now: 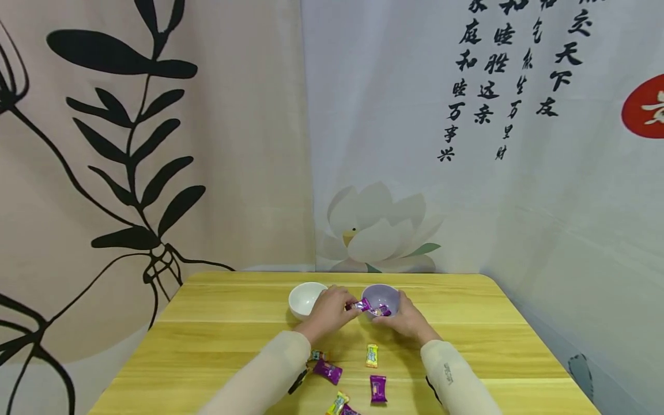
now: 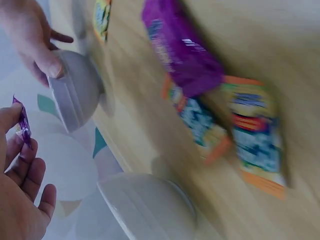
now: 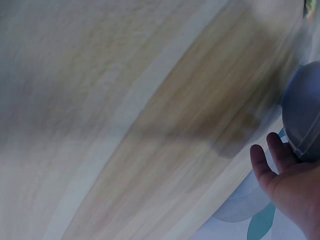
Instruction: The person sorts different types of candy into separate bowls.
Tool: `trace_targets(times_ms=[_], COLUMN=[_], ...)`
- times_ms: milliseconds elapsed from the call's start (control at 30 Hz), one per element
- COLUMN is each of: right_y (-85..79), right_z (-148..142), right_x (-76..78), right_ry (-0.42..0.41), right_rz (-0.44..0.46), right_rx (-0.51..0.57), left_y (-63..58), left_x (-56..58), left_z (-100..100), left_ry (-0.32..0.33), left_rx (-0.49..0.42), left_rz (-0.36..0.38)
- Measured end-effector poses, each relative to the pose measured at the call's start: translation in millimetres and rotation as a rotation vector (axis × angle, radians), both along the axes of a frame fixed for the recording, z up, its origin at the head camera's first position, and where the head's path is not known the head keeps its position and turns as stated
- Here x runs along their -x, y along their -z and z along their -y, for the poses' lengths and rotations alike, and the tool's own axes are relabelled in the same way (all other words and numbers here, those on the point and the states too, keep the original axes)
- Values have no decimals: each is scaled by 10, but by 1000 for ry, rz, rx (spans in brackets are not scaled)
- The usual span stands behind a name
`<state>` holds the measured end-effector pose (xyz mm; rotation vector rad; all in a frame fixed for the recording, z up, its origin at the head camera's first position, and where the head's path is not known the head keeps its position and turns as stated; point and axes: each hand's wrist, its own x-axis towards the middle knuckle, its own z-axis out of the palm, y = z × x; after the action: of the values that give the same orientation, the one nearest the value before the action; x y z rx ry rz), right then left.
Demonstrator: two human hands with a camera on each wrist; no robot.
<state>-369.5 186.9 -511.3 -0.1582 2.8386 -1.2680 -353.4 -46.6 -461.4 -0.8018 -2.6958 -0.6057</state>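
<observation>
My left hand (image 1: 328, 311) pinches a purple-wrapped candy (image 1: 361, 304) between thumb and fingertips, at the left side of a light purple bowl (image 1: 378, 295). Another purple-wrapped candy (image 1: 383, 311) lies inside that bowl. Around the bowl's right side, my right hand (image 1: 408, 320) holds it, the thumb (image 2: 50, 65) pressing on its wall in the left wrist view. Two of the right hand's fingers (image 3: 262, 160) stick out away from the bowl in the right wrist view. A white bowl (image 1: 301, 301) stands just behind my left hand, partly hidden by it.
On the wooden table (image 1: 233, 346), nearer me, lie purple candies (image 1: 328, 372) (image 1: 378, 389) and yellow candies (image 1: 372, 355) (image 1: 337, 403). Two orange-ended candies (image 2: 256, 135) (image 2: 195, 120) lie near a purple one in the left wrist view. A printed curtain (image 1: 249, 144) hangs behind the table.
</observation>
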Motion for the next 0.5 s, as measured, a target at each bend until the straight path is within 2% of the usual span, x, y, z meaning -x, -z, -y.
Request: trace_targets(times_ms=[133, 300, 500], right_y=[11, 9, -7], right_z=[0, 4, 8], right_x=[16, 13, 10], right_ry=[5, 2, 6], right_rz=[-1, 15, 8], right_rx=[-1, 4, -20], left_y=[-12, 31, 44], left_x=[121, 251, 298], left_z=[-143, -301, -457], left_ry=[-37, -91, -114], left_rx=[-7, -29, -18], left_rz=[-5, -12, 29])
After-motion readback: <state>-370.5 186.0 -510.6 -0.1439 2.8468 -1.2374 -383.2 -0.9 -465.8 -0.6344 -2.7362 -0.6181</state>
